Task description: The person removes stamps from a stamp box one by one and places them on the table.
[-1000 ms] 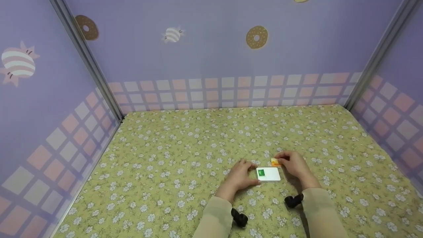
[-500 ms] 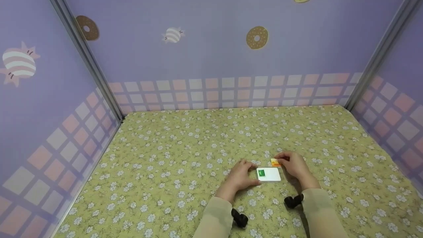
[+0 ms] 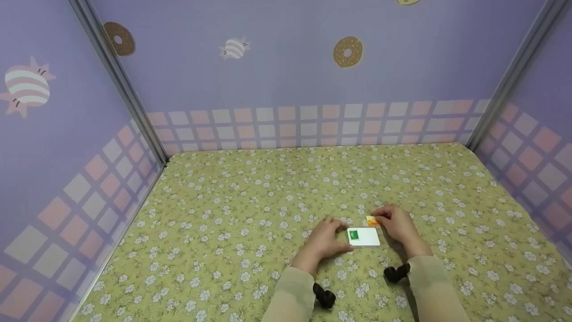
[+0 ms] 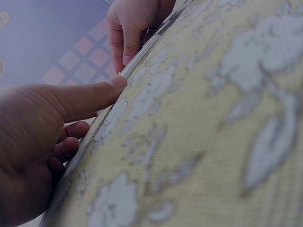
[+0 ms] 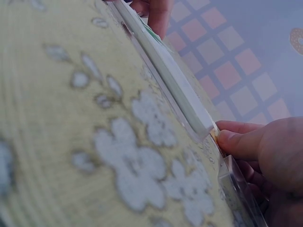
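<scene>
A flat white rectangular case with a green square near its left end lies on the flowered cloth. My left hand holds its left end, thumb at the near edge and fingers at the far edge. Just beyond the case's far right corner, my right hand pinches a small orange-and-yellow card between thumb and fingers. In the right wrist view, the white case appears edge-on with a clear rim below it. A clear plastic piece lies under my right hand there.
The yellow-green flowered cloth covers the tabletop. Purple walls with pink and white squares enclose the back and both sides, joined by grey metal posts. Black wrist cameras sit on both sleeves.
</scene>
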`<state>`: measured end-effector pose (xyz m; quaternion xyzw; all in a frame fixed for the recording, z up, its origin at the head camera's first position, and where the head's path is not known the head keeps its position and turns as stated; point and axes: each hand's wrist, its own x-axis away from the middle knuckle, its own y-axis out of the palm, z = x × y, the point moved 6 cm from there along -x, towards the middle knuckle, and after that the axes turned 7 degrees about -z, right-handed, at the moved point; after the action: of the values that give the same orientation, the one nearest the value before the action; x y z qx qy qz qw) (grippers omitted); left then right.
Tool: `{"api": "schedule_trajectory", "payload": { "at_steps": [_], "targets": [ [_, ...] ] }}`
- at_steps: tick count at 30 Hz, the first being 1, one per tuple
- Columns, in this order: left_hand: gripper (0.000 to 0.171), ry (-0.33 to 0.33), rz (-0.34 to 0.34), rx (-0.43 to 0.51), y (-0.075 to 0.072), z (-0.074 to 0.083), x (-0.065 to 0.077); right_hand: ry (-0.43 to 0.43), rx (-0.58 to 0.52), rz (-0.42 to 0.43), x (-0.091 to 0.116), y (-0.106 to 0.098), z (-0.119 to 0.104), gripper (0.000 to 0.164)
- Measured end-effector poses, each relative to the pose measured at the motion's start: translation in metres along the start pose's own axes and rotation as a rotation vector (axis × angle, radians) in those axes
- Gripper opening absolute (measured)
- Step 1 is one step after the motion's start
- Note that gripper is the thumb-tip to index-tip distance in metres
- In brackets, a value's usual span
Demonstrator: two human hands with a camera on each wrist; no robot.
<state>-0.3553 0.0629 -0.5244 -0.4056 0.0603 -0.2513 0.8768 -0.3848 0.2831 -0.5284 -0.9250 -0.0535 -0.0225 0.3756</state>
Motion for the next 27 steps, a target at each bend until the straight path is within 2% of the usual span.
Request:
{"api": "schedule_trajectory", "payload": {
  "at_steps": [11, 27],
  "targets": [
    [0.059, 0.004, -0.004, -0.03, 0.0011, 0.0007, 0.0018, -0.045, 0.014, 0.008, 0.0025, 0.0011, -0.0002, 0.021],
    [0.059, -0.008, -0.004, -0.02, 0.0025, -0.0012, 0.0003, -0.03, 0.011, 0.013, 0.0027, 0.0004, 0.0005, 0.021]
  ]
}}
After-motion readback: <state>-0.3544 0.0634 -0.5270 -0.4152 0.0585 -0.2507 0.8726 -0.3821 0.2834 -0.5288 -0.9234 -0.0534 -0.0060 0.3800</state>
